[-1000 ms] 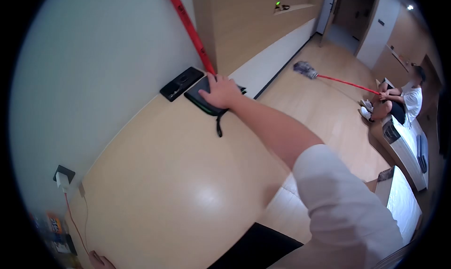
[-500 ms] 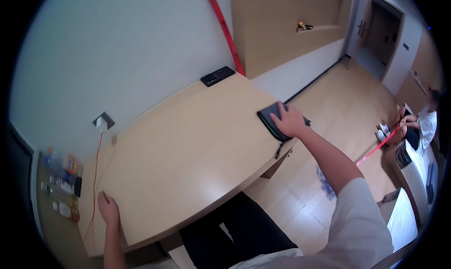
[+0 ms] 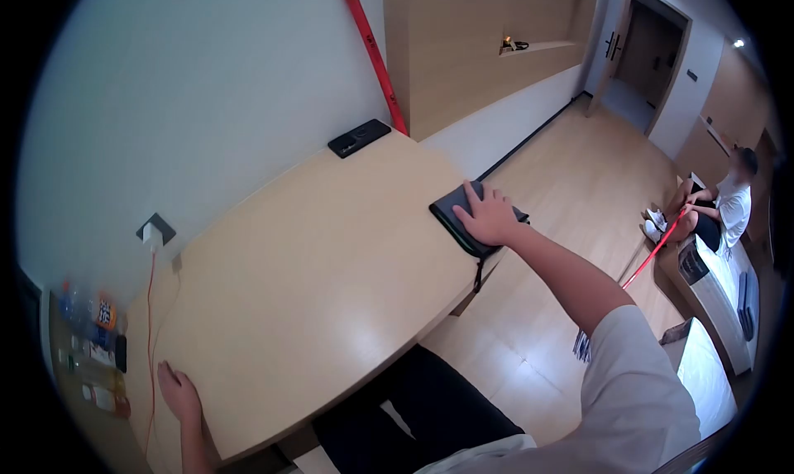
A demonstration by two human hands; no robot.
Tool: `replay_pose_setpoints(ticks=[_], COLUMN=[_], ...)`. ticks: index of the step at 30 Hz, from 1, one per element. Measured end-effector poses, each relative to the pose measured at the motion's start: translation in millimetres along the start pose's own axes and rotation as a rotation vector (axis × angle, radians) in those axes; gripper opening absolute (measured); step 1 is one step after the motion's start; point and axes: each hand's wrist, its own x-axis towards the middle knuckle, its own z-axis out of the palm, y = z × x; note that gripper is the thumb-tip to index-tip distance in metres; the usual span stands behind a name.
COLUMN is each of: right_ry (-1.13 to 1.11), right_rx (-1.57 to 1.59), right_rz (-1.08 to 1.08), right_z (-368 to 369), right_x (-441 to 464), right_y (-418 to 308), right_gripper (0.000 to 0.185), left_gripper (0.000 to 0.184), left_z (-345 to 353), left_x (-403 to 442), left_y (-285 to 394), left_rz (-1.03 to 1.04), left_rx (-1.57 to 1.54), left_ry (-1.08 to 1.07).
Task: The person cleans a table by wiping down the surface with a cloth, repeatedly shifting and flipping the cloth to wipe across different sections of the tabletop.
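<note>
My right hand (image 3: 490, 216) lies spread on top of a dark zipped case (image 3: 453, 204) with a wrist strap, at the right edge of the wooden desk (image 3: 306, 284). My left hand (image 3: 179, 393) rests at the desk's left end, beside an orange cable (image 3: 150, 342); its fingers are partly in view and nothing shows in them. A black phone (image 3: 359, 138) lies at the far edge of the desk, by the wall.
A red pole (image 3: 374, 56) leans in the wall corner. A white plug (image 3: 152, 237) sits in the wall socket. Several bottles (image 3: 103, 354) stand at the left. At the right a seated person (image 3: 728, 201) holds a red-handled mop (image 3: 657, 249) over the floor.
The case has moved with my right hand from beside the phone to the desk's right edge. My left hand has come further into view. The person's mop has swung nearer to me.
</note>
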Motion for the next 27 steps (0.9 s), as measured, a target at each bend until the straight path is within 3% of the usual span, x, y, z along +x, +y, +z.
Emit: replay_pose_setpoints(ticks=[7, 10, 13, 17, 24, 27], right_ry=[-0.028, 0.004, 0.042, 0.122, 0.147, 0.073], right_rx=[0.029, 0.026, 0.090, 0.162, 0.336, 0.173], right_rz=[-0.061, -0.100, -0.090, -0.091, -0.076, -0.039], right_z=[3, 13, 16, 29, 24, 24], right_x=[77, 115, 148, 187, 207, 196], right_y=[-43, -62, -75, -79, -92, -96], right_gripper=[0.078, 0.077, 0.074, 0.073, 0.080, 0.086], left_gripper=[0.051, 0.051, 0.049, 0.043, 0.041, 0.040], left_z=[3, 2, 10, -9, -14, -16], left_x=[1, -1, 1, -5, -6, -8], left_y=[-8, -12, -31, 0, 10, 15], left_rz=[-0.017, -0.019, 0.018, 0.047, 0.089, 0.083], left_rx=[-0.015, -0.183, -0.168, -0.031, -0.061, -0.048], left_ry=[0.032, 0.042, 0.069, 0.104, 0.147, 0.156])
